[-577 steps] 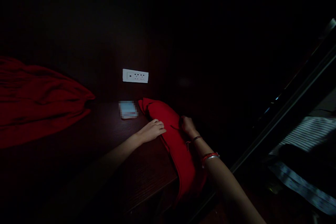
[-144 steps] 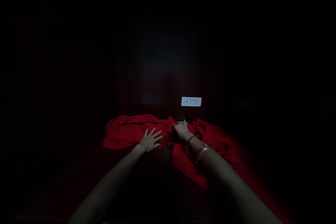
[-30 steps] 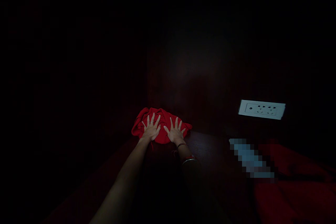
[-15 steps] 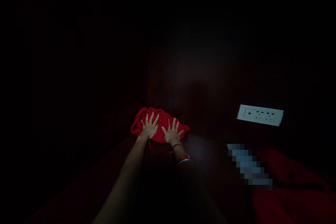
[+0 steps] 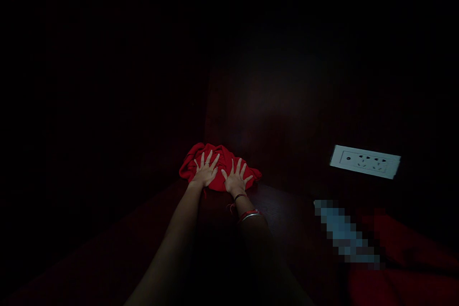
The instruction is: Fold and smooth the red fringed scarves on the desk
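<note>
A red scarf (image 5: 218, 184) lies bunched into a crumpled heap at the back corner of the dark wooden surface (image 5: 281, 213). My left hand (image 5: 205, 173), with a ring on one finger, presses flat on the heap's left part with fingers spread. On its right part rests my right hand (image 5: 235, 180), palm down and fingers apart; bracelets circle that wrist. Neither hand grips the cloth. Part of the scarf is hidden under both palms.
A white wall socket (image 5: 365, 162) is set in the dark back wall at the right. Below it lies a pale blue flat item (image 5: 342, 233), pixelated. More red cloth (image 5: 398, 287) lies beside it at the lower right. Deep shadow covers the left.
Since 4.8 seconds ago, the spread scarf with its fringe has become a compact heap in the corner, and my right hand has opened flat. Over the last second both hands stay nearly still.
</note>
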Action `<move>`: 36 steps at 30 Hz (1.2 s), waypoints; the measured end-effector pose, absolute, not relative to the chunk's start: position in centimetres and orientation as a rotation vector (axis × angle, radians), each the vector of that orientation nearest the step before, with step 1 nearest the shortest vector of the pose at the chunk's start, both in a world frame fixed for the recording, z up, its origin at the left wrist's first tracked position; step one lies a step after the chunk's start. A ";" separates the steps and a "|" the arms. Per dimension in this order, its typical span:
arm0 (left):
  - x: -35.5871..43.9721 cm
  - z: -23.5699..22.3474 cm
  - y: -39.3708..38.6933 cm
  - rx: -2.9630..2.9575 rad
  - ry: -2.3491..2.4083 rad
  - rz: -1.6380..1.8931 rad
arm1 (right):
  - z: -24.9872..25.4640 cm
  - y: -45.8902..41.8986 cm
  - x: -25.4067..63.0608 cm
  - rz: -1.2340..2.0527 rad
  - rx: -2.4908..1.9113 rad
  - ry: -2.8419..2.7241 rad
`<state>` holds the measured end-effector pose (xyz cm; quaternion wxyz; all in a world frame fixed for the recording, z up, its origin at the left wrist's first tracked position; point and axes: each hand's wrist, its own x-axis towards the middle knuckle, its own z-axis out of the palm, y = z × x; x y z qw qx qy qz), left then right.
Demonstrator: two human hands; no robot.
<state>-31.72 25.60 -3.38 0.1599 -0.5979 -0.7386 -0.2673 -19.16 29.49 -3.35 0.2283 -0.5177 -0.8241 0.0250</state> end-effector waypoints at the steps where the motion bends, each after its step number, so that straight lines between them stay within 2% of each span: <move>1: -31.8 -3.4 25.7 -1.712 -2.106 -0.764 | -3.4 29.6 -19.2 0.051 -1.425 -2.264; 15: -32.4 -3.2 26.4 -1.694 -2.133 -0.770 | -3.6 30.4 -19.6 -0.146 -1.339 -2.251; 25: -32.5 -3.4 26.6 -1.648 -2.107 -0.724 | -3.2 30.2 -19.2 -0.075 -1.234 -2.239; 36: -29.6 -3.1 24.8 -1.405 -2.074 -0.682 | -2.4 26.3 -16.9 -0.083 -1.199 -1.901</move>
